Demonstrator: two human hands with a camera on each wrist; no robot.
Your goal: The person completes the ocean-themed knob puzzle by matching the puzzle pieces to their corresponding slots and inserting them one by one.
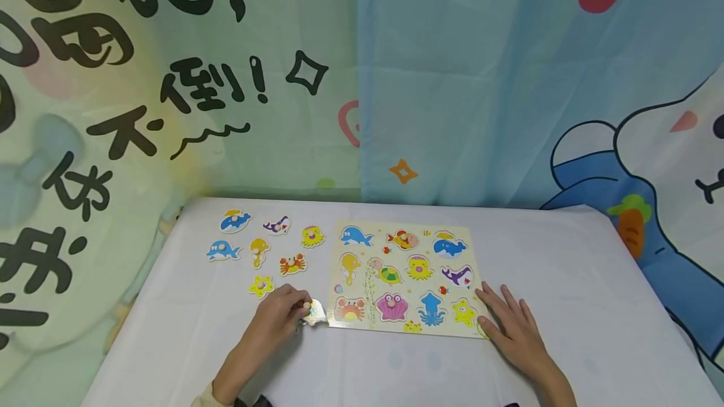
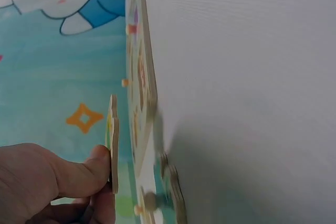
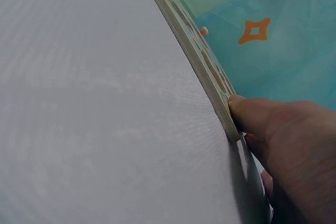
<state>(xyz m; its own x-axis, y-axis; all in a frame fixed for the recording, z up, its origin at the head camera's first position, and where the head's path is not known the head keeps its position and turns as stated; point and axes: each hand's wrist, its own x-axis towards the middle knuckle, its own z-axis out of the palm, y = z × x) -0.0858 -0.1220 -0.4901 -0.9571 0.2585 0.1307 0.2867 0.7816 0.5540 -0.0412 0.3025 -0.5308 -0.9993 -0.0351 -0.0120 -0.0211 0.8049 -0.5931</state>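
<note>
On the left of the worktop (image 1: 170, 331) we see loose wooden pieces, the dolphin piece (image 1: 224, 250) farther off and the star piece (image 1: 261, 286) nearer, just beyond the left hand (image 1: 279, 313); a stray knuckle could nudge the star piece out of place. To the right of that, the left grip is clenched in a pinch on a small cut-out piece (image 1: 315, 313). It seems held by the fingertips alone, so we think it might twist or slip, and carried right too low, its edge could catch the near left corner of the picture board (image 1: 390, 326). The cut-out piece juts right from the fingertips, raised off the worktop and apart from the picture board in the left wrist view; we cannot make out its picture. The picture board lies flat between the hands. At its right edge the right grip is released, the right hand's (image 1: 517, 335) fingers spread and touching the board, the thumb by the near corner. If that touch is light, we judge that a push from the left could slide the board.
</note>
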